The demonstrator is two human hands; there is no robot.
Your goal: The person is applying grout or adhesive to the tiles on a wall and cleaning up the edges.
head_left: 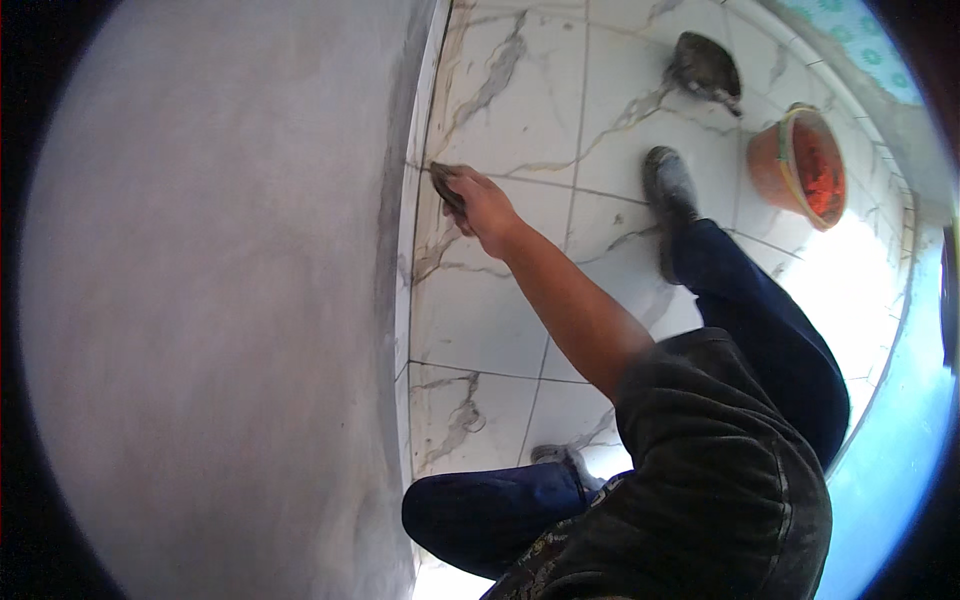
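Note:
My right hand [483, 212] reaches out to the left, its fingers closed round a small, dark, flat thing [446, 187]. That thing's tip is at the corner where the tiled floor [500, 310] meets the narrow white skirting tile [405, 215] along the wall. Its kind is hard to tell, as the fingers cover part of it. Dark grout lines and grey-brown veins run across the white floor tiles around the hand. My left hand does not show.
A grey plastered wall [220, 300] fills the left side. To the right stands an orange bucket [775, 165] with a handle. Beyond my booted foot [670, 185] lies a dark, broad pan-like tool [705, 68] with a short handle. My bent knee [450, 515] is close to the wall.

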